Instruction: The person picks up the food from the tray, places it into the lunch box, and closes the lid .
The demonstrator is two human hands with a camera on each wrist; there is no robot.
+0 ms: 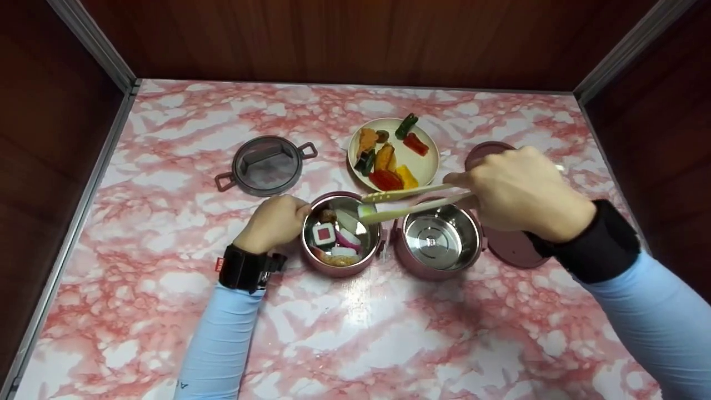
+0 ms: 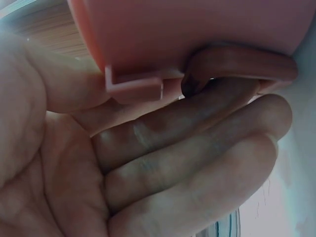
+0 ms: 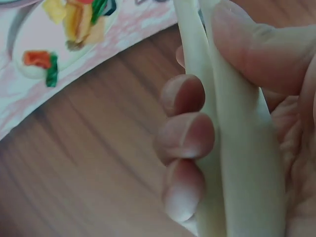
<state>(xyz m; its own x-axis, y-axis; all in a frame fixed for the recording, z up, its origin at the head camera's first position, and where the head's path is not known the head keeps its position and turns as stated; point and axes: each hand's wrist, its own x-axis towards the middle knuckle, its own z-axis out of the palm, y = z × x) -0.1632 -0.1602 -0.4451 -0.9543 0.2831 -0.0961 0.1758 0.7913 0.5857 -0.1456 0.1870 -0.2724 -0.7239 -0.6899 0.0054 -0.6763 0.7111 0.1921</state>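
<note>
Cream tongs [image 1: 414,201] over filled pink bowl [image 1: 340,233]

Pink-white marble table [image 1: 355,333] carrying grey handled lid [image 1: 266,165] far left, cream plate [image 1: 425,166] of food behind, two pink steel-lined pots side by side, filled [image 1: 340,268] and empty [image 1: 439,240], pink lid [image 1: 514,250] at right.

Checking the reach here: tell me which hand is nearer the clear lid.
Left. The left hand grips the filled tin, just below the clear lid. The right hand holds tongs well across the table.
</note>
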